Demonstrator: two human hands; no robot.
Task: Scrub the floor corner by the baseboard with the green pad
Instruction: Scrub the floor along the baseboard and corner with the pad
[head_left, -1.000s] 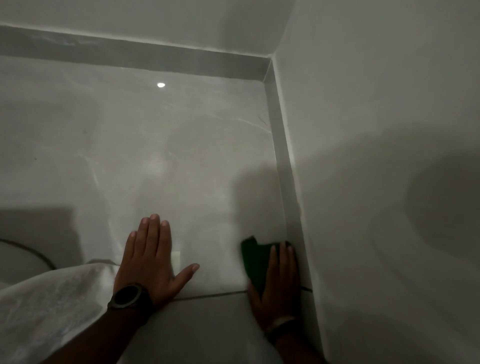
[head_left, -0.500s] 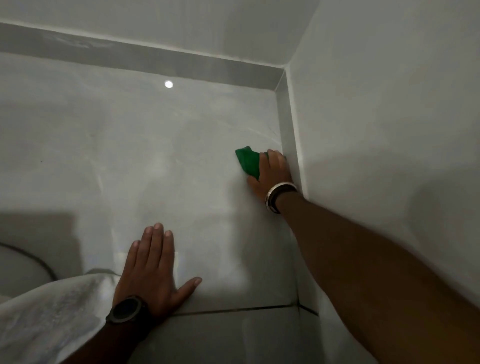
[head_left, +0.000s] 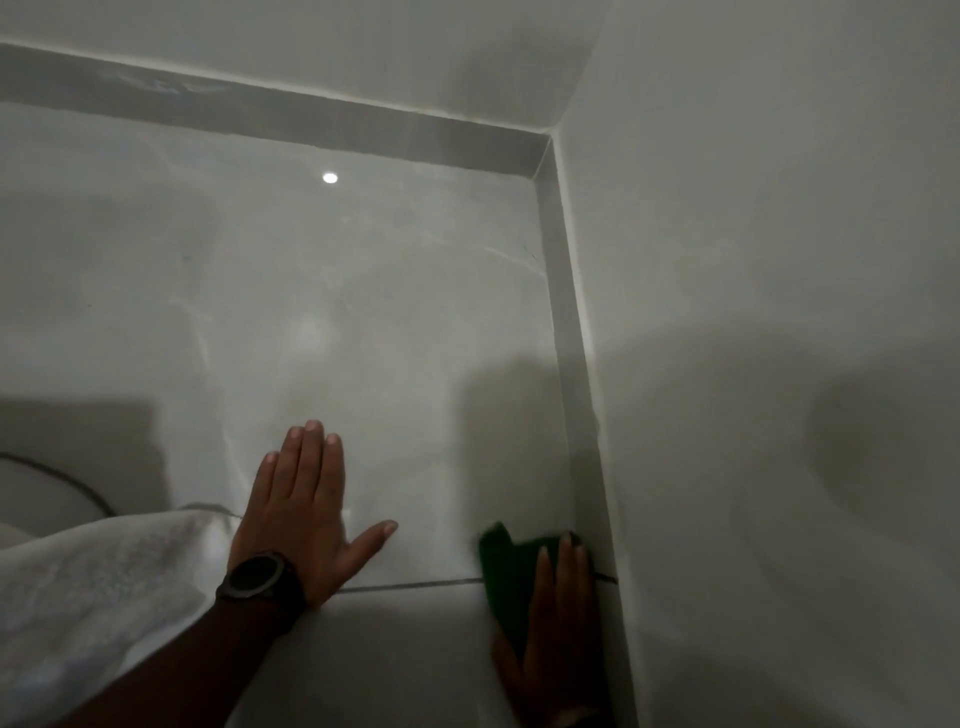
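Observation:
The green pad (head_left: 503, 569) lies flat on the glossy pale floor tile (head_left: 363, 312), right against the grey baseboard (head_left: 563, 312) of the right wall. My right hand (head_left: 553, 639) presses down on the pad, fingers pointing forward; most of the pad is hidden under it. My left hand (head_left: 306, 512), with a dark watch on the wrist, rests flat on the floor with fingers spread, well left of the pad. The floor corner (head_left: 540, 176) where the two baseboards meet lies far ahead of both hands.
A grout line (head_left: 415, 586) runs across the floor under both hands. White fabric (head_left: 93, 597) covers my leg at lower left. A thin dark curved cable (head_left: 57, 475) lies on the floor at the left edge. Walls close off the far side and the right.
My right hand slid the pad forward along the baseboard toward the corner, then pulled it back near to the grout line. The left hand has stayed in place.

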